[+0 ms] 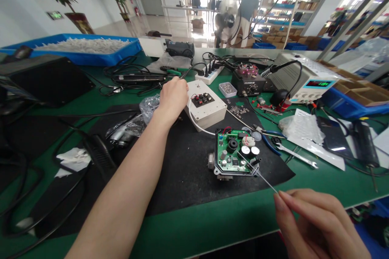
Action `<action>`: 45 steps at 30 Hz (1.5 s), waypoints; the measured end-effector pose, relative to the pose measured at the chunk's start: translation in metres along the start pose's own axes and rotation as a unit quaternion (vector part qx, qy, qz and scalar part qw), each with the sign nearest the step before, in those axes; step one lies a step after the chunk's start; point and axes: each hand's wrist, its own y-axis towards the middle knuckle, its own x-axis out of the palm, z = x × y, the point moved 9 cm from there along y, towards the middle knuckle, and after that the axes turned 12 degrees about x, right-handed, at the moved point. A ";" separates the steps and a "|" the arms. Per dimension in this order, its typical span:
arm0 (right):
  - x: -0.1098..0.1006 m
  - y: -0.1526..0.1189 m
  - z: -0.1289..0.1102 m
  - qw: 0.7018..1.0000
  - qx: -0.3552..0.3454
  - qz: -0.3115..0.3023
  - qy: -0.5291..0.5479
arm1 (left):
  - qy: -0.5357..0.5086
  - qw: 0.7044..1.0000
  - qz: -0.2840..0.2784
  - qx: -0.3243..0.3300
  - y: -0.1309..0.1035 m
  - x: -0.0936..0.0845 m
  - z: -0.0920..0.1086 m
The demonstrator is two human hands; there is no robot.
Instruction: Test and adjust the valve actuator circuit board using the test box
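In the head view, my right hand (316,222) pinches a thin light-coloured rod (267,183) between thumb and fingers. The rod's far end reaches over a green circuit board (226,158), which sits in an open metal housing (216,170) on the black mat. Round capacitors and a black ring-shaped part stand on the board. My left hand (174,95) is closed against the left side of a beige control box (209,119) with several switches on top; its fingertips are hidden. A white cable (194,119) runs between box and housing.
Pliers (272,143) and a wrench (298,156) lie right of the housing. Loose nuts (238,111) and a small tray of metal parts (227,89) are behind it. A power supply (304,81) stands at the back right. Black cables (75,194) cover the left side.
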 end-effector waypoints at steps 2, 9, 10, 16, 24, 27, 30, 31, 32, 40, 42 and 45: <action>0.000 0.001 -0.003 1.000 -0.020 0.006 0.006 | 0.002 1.000 0.000 0.003 0.001 0.000 0.000; 0.001 0.006 -0.006 0.997 -0.026 0.034 0.058 | 0.022 1.000 -0.017 0.002 0.004 0.004 -0.004; -0.001 0.006 -0.008 0.997 -0.030 0.036 0.058 | 0.021 1.000 -0.018 0.002 0.004 0.005 -0.004; 0.002 0.007 -0.014 0.995 -0.089 -0.036 0.015 | 0.016 1.000 -0.005 0.003 0.002 0.002 -0.004; 0.002 0.000 -0.007 0.999 -0.034 0.025 0.008 | 0.006 1.000 -0.008 -0.003 0.000 0.001 -0.002; 0.002 0.000 -0.007 0.999 -0.030 0.018 0.014 | 0.004 1.000 -0.006 -0.002 0.000 0.001 -0.001; 0.002 0.000 -0.007 0.999 -0.029 0.016 0.017 | 0.006 1.000 0.004 0.008 0.000 0.000 0.000; 0.003 0.000 -0.007 0.999 -0.029 0.017 0.019 | 0.006 1.000 0.005 0.009 0.000 0.000 0.000; 0.003 0.000 -0.007 0.999 -0.024 0.018 0.020 | 0.006 1.000 0.006 0.009 0.000 0.000 -0.001; 0.003 -0.001 -0.005 1.000 -0.003 0.015 0.020 | 0.003 1.000 0.007 0.007 0.001 0.001 -0.002; 0.003 -0.001 -0.006 1.000 -0.007 0.015 0.023 | 0.002 1.000 0.008 0.007 0.001 0.002 -0.002; 0.005 0.000 -0.005 1.000 -0.006 0.005 0.022 | 0.003 1.000 0.006 0.005 0.001 0.003 -0.003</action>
